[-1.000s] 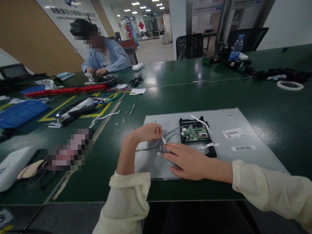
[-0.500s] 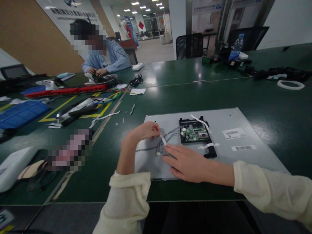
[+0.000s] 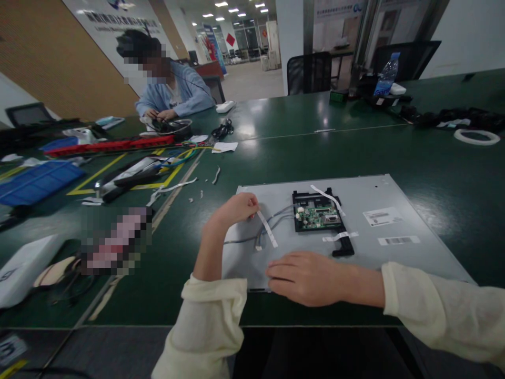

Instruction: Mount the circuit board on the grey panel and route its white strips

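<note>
**Tape strip pinched in left hand, over grey panel**

Pinching the upper end of a white tape strip (image 3: 267, 229) with the left hand (image 3: 235, 208): thumb and forefinger closed together on it, other fingers curled in. Hanging slantwise from that pinch, down and to the right, lower end just beside a small connector on the grey wires (image 3: 241, 240). Touching the metal there or not: cannot tell.

Judged very light, thin and limp. No stiffness, so likely to curl or fold on itself. Probably sticky on one face, so apt to cling to skin or metal. Best taken at the very tip of one end, as here, keeping fingers off the rest of the length.

Resting the right hand (image 3: 305, 277) palm down at the near edge of the metal panel (image 3: 371, 255), fingers flat and loosely together, gripping nothing. Nearer the body than the strip's free end, apart from it.

Lying right of the strip: circuit board (image 3: 317, 217) in a black frame, with two more white strips (image 3: 326, 197) across it. Seated at the far left of the green table (image 3: 300, 152): another person (image 3: 173, 95), hands on separate parts.
</note>
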Action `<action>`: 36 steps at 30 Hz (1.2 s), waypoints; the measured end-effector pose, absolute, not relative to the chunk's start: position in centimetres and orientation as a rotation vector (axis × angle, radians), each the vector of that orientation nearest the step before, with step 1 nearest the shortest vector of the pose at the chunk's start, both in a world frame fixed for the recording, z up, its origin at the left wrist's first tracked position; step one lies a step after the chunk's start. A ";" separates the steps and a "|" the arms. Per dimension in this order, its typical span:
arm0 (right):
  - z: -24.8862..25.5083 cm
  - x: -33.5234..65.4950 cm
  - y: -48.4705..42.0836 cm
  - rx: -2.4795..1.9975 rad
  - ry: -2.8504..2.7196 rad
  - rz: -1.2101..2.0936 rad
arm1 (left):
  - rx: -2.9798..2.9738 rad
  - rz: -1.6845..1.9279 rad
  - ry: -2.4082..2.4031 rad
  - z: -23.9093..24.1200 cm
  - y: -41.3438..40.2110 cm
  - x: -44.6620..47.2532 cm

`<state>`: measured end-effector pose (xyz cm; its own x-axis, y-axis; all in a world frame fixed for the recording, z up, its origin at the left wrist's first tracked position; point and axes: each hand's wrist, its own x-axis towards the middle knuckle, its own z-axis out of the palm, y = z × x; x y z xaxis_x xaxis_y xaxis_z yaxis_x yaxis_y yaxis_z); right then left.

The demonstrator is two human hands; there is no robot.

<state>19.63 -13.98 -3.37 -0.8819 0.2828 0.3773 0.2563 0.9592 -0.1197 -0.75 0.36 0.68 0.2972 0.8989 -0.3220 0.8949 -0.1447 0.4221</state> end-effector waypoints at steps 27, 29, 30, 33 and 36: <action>-2.7 19.7 -13.8 -0.806 -2.650 0.387 | 2.205 -0.220 1.191 2.9 -1.1 -0.2; -2.7 19.7 -13.8 -0.801 -2.650 0.388 | 2.181 -0.234 1.177 2.9 -1.1 -0.1; -2.7 19.7 -13.8 -0.798 -2.649 0.388 | 2.164 -0.241 1.173 2.8 -1.0 -0.1; -2.8 19.7 -13.8 -0.800 -2.642 0.380 | 2.118 -0.251 1.172 2.6 -1.0 0.0; -2.9 19.6 -13.8 -0.797 -2.632 0.371 | 2.093 -0.224 1.191 2.6 -1.1 0.0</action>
<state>19.63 -13.85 -2.93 -0.7737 0.5750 0.2659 0.4791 0.8058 -0.3482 0.01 -1.14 2.57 0.5607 0.6846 -0.4658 0.8069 -0.3255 0.4929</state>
